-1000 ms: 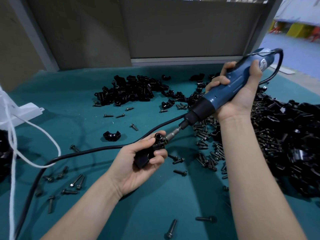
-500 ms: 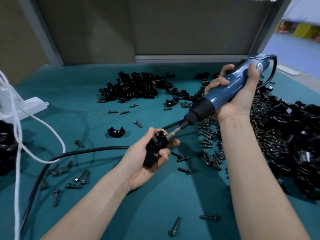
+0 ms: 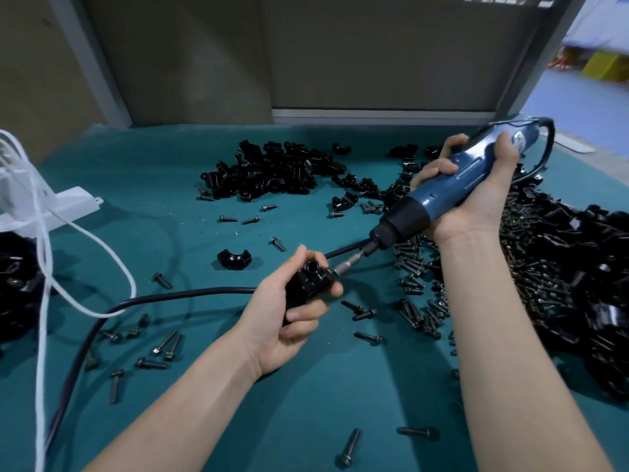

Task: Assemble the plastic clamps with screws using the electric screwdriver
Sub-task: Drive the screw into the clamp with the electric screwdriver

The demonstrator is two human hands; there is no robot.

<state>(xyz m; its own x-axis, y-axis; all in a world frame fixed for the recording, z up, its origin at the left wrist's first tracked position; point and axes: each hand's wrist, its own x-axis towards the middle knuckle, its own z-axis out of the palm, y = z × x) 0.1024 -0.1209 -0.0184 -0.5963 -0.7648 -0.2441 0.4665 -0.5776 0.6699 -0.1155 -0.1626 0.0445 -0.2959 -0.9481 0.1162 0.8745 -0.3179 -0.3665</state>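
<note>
Between two hands (image 3: pixel 286 321) (image 3: pixel 476 199): one clamp (image 3: pixel 311 281), one screwdriver (image 3: pixel 442 195).

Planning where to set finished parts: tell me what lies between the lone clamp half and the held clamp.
In the head view, the screwdriver's black cable crosses the teal table between the lone clamp half and the held clamp in the left hand; otherwise bare.
</note>
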